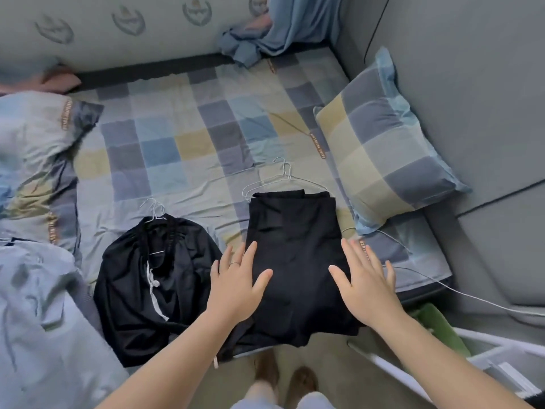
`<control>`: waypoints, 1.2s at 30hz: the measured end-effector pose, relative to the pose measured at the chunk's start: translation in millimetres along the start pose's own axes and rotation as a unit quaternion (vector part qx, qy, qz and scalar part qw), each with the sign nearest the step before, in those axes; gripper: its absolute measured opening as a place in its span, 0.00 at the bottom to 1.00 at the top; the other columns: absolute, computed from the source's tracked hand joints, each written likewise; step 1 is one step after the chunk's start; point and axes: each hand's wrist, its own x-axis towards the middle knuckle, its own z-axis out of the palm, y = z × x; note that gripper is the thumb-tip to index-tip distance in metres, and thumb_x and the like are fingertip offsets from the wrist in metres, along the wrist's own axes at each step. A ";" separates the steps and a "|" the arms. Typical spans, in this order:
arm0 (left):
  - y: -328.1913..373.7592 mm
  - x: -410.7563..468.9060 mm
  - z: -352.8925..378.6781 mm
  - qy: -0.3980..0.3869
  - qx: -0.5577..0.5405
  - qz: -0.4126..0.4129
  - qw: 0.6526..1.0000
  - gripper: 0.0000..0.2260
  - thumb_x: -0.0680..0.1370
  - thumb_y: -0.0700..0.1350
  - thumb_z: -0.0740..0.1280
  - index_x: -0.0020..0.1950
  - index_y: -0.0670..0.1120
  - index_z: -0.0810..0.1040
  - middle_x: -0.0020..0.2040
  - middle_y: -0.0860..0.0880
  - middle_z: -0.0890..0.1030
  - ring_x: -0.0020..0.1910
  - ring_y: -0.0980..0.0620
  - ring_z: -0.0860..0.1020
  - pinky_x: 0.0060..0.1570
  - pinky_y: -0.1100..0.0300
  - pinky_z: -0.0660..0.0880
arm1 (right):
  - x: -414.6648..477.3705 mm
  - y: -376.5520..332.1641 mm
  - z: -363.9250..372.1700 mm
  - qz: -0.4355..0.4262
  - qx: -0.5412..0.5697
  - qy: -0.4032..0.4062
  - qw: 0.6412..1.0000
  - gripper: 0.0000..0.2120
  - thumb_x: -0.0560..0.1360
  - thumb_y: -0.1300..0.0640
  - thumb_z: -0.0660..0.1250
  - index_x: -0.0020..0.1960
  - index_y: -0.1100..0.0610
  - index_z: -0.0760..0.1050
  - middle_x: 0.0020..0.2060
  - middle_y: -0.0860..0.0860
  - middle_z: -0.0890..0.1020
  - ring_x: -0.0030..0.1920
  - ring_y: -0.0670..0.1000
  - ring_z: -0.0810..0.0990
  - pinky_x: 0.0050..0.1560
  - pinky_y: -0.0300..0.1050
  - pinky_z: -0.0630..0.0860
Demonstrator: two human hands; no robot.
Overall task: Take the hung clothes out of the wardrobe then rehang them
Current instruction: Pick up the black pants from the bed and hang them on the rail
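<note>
- View from a head camera, looking down at a bed (177, 143) covered by a checked sheet in blue, grey and pale yellow squares.
- A flat black garment (295, 231) lies near the front edge of the bed, smoothed into a long rectangle, its lower end hanging over the edge.
- Thin wire hangers (284, 180) show at the top of the flat black garment, hooks pointing away from the person.
- The left hand (236, 286) is spread, fingers straight, over the garment's left edge; its grip is open and holds nothing. A thin ring (235, 263) sits on one finger.
- The right hand (365, 287) is spread the same way over the garment's right edge, grip open, empty. Whether either palm presses the cloth cannot be told.
- Just left lies a rumpled black pile (132, 290) of shiny fabric, gathered at the neck, with a white cord (153, 290) trailing down its middle.
- More hanger hooks (154, 209) stick out of the pile's top.
- A checked pillow (383, 149) rests at the right, close to the flat garment.
- Pale bedding (35, 172) is bunched at the left.
- The person's feet (283, 376) show on the floor below.
</note>
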 end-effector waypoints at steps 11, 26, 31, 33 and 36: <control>-49.4 179.1 92.5 -0.030 -0.085 -0.063 0.994 0.28 0.82 0.60 0.57 0.80 0.52 0.58 0.77 0.51 0.65 0.76 0.49 0.60 0.74 0.47 0.60 | 197.0 41.4 76.6 0.042 0.005 -0.080 0.996 0.29 0.81 0.37 0.48 0.79 0.44 0.47 0.79 0.42 0.52 0.78 0.50 0.48 0.74 0.56 0.48; -113.4 430.0 199.0 0.060 -0.311 -0.281 0.906 0.34 0.80 0.58 0.63 0.81 0.49 0.53 0.77 0.47 0.64 0.74 0.44 0.66 0.72 0.53 0.63 | 498.0 104.4 199.7 0.119 0.086 -0.040 0.988 0.34 0.79 0.40 0.55 0.76 0.61 0.55 0.76 0.58 0.61 0.74 0.63 0.61 0.72 0.58 0.60; -109.3 465.2 195.9 0.065 -0.373 -0.312 0.871 0.35 0.78 0.58 0.65 0.80 0.48 0.56 0.74 0.48 0.67 0.69 0.44 0.70 0.68 0.50 0.67 | 520.2 106.2 199.8 0.178 0.168 -0.033 0.969 0.29 0.80 0.43 0.55 0.72 0.63 0.62 0.70 0.61 0.69 0.68 0.63 0.69 0.59 0.51 0.67; -103.9 468.3 192.4 0.060 -0.365 -0.315 0.874 0.33 0.77 0.59 0.65 0.78 0.47 0.61 0.68 0.48 0.72 0.65 0.45 0.72 0.64 0.51 0.70 | 522.9 107.5 194.7 0.195 0.209 -0.026 0.958 0.28 0.80 0.45 0.56 0.72 0.62 0.64 0.70 0.60 0.70 0.68 0.62 0.69 0.54 0.49 0.64; -97.5 467.6 179.1 0.047 -0.401 -0.339 0.849 0.42 0.65 0.66 0.69 0.74 0.47 0.67 0.67 0.47 0.76 0.62 0.43 0.77 0.64 0.46 0.74 | 517.9 105.8 182.8 0.210 0.285 -0.017 0.935 0.32 0.72 0.39 0.57 0.68 0.59 0.70 0.66 0.56 0.73 0.64 0.59 0.72 0.58 0.50 0.67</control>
